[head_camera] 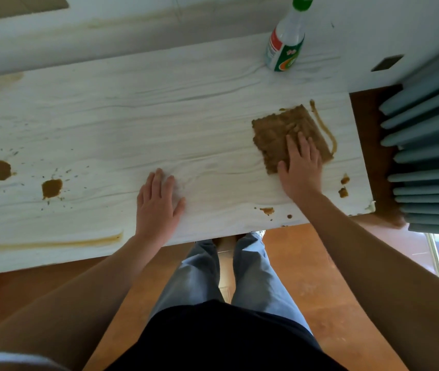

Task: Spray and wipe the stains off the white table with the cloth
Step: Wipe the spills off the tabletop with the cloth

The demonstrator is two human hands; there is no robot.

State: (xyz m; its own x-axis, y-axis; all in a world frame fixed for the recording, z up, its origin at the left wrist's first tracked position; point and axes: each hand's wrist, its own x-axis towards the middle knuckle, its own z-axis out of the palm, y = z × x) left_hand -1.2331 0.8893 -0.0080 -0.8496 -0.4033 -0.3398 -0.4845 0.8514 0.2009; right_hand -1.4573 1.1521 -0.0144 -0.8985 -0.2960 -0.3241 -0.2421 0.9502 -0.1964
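Note:
A brown-soaked cloth (pixel 274 135) lies flat on the right part of the white wood-grain table (pixel 159 116). My right hand (pixel 300 167) presses flat on the cloth's near corner. My left hand (pixel 159 202) rests palm down on bare table near the front edge, holding nothing. Brown stains: two blots at the left (pixel 0 170) (pixel 52 188), a streak along the front left edge (pixel 52 243), a smear right of the cloth (pixel 326 129), and small spots near the right front corner (pixel 344 186). The spray bottle (pixel 285 46) stands upright at the back right.
A wall runs behind the table, with faint brown marks along it. Grey-blue curtain folds (pixel 427 145) hang just right of the table's end. My legs stand on the orange-brown floor (pixel 320 303) below the front edge.

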